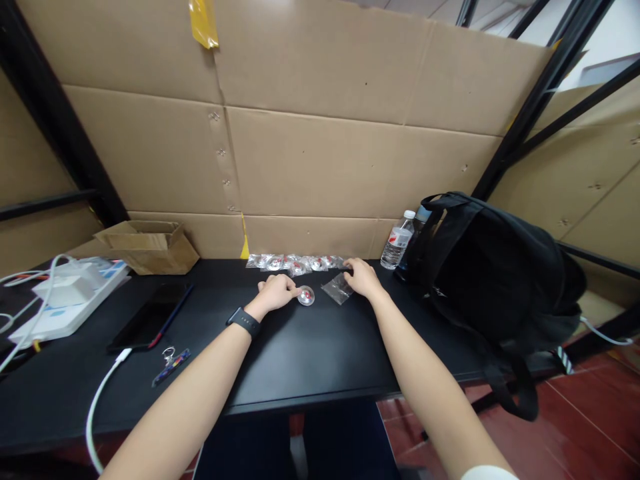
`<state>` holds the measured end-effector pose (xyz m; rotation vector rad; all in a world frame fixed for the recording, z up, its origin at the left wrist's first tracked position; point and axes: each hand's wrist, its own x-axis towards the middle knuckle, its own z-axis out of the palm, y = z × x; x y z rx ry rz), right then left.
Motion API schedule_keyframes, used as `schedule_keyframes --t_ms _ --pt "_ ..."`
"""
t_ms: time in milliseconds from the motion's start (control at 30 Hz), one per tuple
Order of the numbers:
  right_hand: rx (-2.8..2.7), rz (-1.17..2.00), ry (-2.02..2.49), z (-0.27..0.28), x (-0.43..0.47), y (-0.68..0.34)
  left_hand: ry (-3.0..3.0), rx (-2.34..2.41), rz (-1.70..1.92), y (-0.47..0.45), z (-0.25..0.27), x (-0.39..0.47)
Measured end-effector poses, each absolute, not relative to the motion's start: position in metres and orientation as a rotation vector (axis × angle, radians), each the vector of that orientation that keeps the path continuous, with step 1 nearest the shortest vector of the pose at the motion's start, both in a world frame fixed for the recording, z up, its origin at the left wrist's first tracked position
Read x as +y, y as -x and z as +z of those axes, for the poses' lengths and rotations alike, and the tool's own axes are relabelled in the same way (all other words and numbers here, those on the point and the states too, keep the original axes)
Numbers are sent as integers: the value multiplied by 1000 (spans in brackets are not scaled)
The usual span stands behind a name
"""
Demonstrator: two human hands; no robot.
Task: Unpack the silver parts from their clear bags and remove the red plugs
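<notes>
The black desk [273, 383] has a matte top, its far edge against a tall cardboard wall [320, 163] with black frame posts [54, 103] on either side. A red tiled floor [587, 413] shows beyond the near right corner. Towards the left end lie a white power strip [83, 310] and, at the far left corner, an open brown paper box [173, 259]. Nearer the middle are a dark tablet [143, 317] with a pen [171, 315] along its right side, a white cable [91, 417] running over the near edge, and a keychain [171, 368]. Small clear packets [297, 265] line the middle of the far edge. Just in front of them the left hand [277, 292] has thumb and finger clamped on a shiny round badge [306, 296]; the right hand [363, 278] touches a clear plastic bag [337, 289], though whether its fingers grip it cannot be told. A water bottle [397, 241] stands near the far right corner, beside a black backpack [505, 273] whose strap hangs past the near edge
</notes>
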<state>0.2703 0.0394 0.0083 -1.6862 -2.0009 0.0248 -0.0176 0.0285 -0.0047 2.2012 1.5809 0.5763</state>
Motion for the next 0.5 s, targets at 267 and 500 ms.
schedule_keyframes --t_ms 267,500 --pt "-2391 211 1019 2 21 -212 -2469 1609 730 16 2 16" --pt "-2411 239 1042 -2 14 -196 -2430 1670 821 10 8 11"
